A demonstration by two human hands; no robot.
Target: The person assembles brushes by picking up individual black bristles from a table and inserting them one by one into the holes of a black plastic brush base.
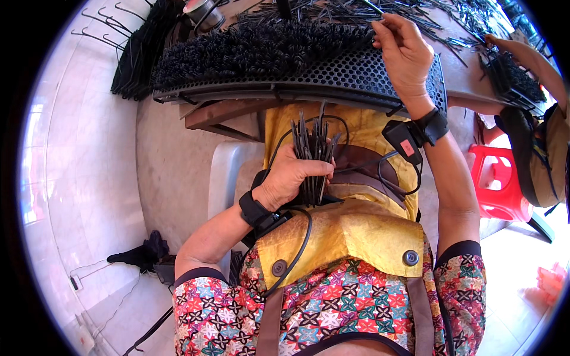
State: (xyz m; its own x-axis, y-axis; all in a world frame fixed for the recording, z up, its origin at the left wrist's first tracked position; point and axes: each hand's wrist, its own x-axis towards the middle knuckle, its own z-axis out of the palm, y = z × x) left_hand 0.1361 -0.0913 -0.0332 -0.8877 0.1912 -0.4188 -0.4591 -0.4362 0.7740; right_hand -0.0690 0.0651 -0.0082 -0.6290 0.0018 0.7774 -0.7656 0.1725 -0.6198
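My left hand (pixel 297 173) is closed around a bundle of thin black strips (pixel 312 142), held upright in front of my yellow apron. Up at the right end of a black perforated rack (pixel 356 74), my right hand (pixel 405 56) pinches a thin dark strip (pixel 372 7) whose far end runs out of the picture. Dense black looped strips (pixel 237 53) fill the rack's left and middle holes, while bare holes show at its right. What the strip is made of I cannot tell.
Loose black strips (pixel 332 10) litter the table behind the rack. A metal can (pixel 203 13) stands at the back left, beside hanging black bundles with wire hooks (pixel 133 65). At the right, another person's arm (pixel 534 56) reaches over a smaller rack (pixel 513 80), above a red stool (pixel 502 184).
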